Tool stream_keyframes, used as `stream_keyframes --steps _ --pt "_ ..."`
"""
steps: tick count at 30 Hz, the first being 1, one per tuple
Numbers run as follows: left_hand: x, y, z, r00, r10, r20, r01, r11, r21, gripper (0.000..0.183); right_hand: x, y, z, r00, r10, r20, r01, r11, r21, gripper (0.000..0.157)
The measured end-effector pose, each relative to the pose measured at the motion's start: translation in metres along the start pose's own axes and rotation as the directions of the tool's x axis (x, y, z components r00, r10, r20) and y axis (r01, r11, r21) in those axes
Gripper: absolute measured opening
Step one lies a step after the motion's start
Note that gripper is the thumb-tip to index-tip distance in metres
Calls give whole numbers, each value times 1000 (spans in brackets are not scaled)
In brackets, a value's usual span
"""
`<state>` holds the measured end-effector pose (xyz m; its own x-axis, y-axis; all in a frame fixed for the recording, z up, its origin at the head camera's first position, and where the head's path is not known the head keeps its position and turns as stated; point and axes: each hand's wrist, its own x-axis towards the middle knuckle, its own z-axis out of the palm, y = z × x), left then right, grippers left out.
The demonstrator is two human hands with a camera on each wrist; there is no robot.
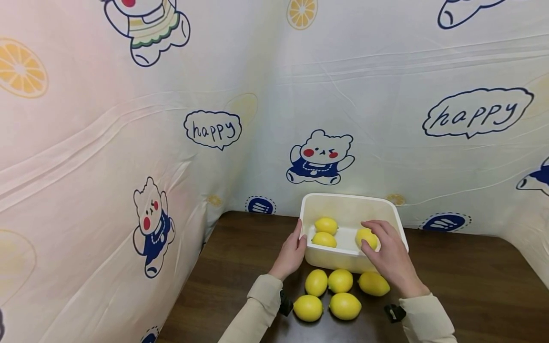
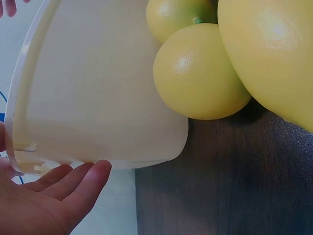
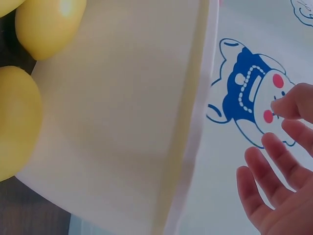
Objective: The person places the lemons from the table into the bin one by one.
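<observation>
A white plastic bin [image 1: 334,258] stands on the dark wooden table, with three yellow lemons inside. My left hand [image 1: 290,255] rests against the bin's left side, its fingers fairly straight along the outer wall and the thumb near the front corner. Over the bin's front right rim reaches my right hand [image 1: 392,257], thumb and fingers spread apart. Right beside those fingertips is one lemon [image 1: 364,238] in the bin; the right wrist view shows nothing in this hand [image 3: 279,171]. Two more lemons, an upper one [image 1: 326,226] and a lower one [image 1: 323,239], lie at the bin's left.
Several lemons [image 1: 345,306] lie on the table [image 1: 240,257] in front of the bin, between my forearms. A printed cloth [image 1: 257,157] with bears and "happy" bubbles hangs behind the table and along its left side.
</observation>
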<state>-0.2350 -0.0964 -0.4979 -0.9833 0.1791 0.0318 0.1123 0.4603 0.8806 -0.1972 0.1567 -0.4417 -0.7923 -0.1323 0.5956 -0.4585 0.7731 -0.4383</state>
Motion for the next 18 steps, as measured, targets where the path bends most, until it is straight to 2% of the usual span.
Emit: stream_keyframes --steps 18 --pt "-3 1 -2 1000 -1 10 1 1000 -5 58 -6 -24 -16 995 -85 -46 86 996 20 43"
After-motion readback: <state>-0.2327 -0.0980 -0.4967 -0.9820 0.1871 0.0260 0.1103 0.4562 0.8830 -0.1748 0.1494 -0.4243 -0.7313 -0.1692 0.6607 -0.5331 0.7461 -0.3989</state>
